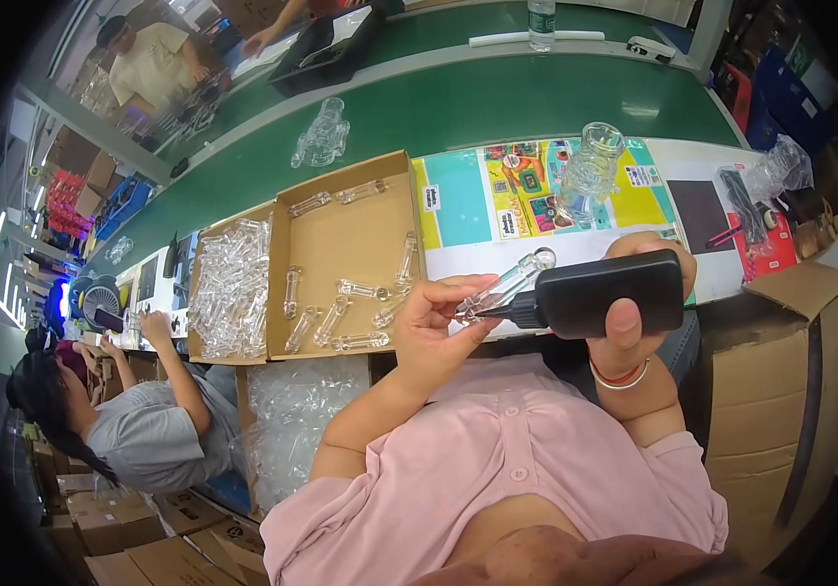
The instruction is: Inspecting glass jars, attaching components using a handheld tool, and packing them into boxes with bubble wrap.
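Note:
My left hand pinches a small transparent plastic part, a slim stem with a rounded end, tilted up to the right. In my right hand is a black squeeze bottle, lying sideways with its nozzle pointing left. The nozzle tip meets the lower end of the part by my left fingertips; whether they touch I cannot tell. Left of my hands, a shallow cardboard tray holds several similar loose parts. Beyond the bottle, a larger transparent plastic piece stands on a colourful printed sheet.
A second cardboard box heaped with transparent parts adjoins the tray. Another transparent piece lies on the green bench. A water bottle stands at the far side. A person in grey works at left; a carton stands at right.

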The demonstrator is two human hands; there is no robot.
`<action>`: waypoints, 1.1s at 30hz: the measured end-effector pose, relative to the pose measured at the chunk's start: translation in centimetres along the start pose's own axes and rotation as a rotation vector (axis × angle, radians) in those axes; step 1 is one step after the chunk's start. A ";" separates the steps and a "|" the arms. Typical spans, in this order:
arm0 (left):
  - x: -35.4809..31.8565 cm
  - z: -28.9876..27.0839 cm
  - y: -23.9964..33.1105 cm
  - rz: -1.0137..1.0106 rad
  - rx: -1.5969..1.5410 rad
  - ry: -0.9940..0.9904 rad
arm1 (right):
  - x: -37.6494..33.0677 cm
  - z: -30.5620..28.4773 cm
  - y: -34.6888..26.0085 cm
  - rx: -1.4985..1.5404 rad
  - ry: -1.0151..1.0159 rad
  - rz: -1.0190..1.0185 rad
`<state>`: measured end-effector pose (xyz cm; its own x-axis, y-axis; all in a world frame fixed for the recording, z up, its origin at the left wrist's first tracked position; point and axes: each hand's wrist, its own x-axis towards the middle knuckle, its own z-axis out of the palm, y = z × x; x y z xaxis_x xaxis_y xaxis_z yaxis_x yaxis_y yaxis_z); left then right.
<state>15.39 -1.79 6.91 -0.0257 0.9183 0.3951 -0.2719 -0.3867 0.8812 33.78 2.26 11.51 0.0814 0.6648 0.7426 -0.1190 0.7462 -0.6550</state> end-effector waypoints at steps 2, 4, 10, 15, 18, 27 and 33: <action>0.0 0.1 0.3 0.023 0.013 0.006 | -0.1 0.1 -0.1 -0.006 -0.011 -0.015; -0.1 0.0 0.1 0.021 0.007 0.001 | -0.2 0.0 -0.1 -0.011 -0.023 -0.034; 0.0 0.1 0.0 0.053 0.017 -0.001 | -0.5 0.4 -0.9 -0.207 -0.034 -0.040; -0.2 -0.1 -0.2 0.051 -0.022 -0.017 | -0.5 0.3 -1.0 -0.269 -0.031 -0.002; -0.2 0.0 0.0 0.062 -0.001 -0.021 | -0.2 -0.2 0.0 -0.072 -0.046 -0.082; -0.1 0.0 -0.1 0.140 0.101 -0.039 | -0.2 -0.4 0.2 -0.021 -0.037 -0.010; -0.2 -0.1 -0.1 0.172 0.161 -0.048 | -0.1 -0.6 0.2 -0.018 -0.059 -0.005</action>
<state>15.34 -1.90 6.69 -0.0120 0.8344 0.5510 -0.1104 -0.5488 0.8286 34.37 2.34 11.26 0.0235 0.6582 0.7525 -0.1012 0.7504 -0.6532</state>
